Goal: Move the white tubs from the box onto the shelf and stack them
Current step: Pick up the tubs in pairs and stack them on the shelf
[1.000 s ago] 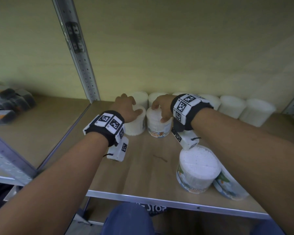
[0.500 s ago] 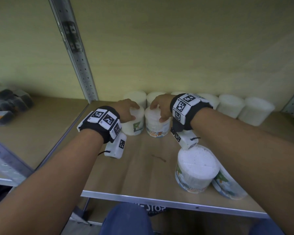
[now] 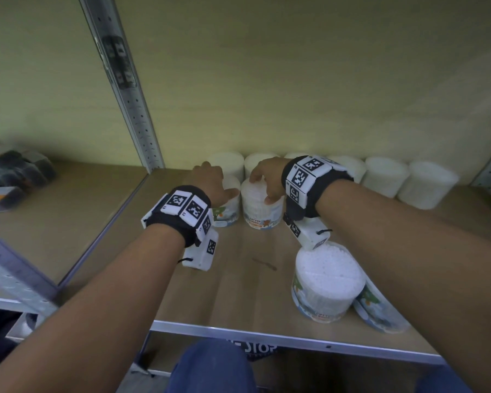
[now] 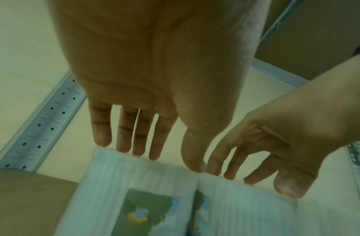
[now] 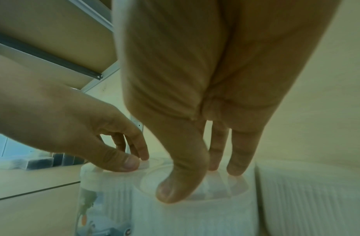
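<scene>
Currently we have two white tubs upright, side by side on the shelf (image 3: pixel 238 285), just before the back row (image 3: pixel 386 177). Left hand (image 3: pixel 210 180) clasps the left tub (image 3: pixel 228 214) by its lid from above; right hand (image 3: pixel 267 177) clasps the right tub (image 3: pixel 262 212) likewise.

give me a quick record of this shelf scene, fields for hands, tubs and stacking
left hand: grips the left tub from above
right hand: grips the right tub from above
held tubs: upright, side by side on the shelf, in front of the back row
back row: white tubs, single height
front right: one upright tub, one tilted tub beside it, partly hidden
stacking: none visible yet
</scene>
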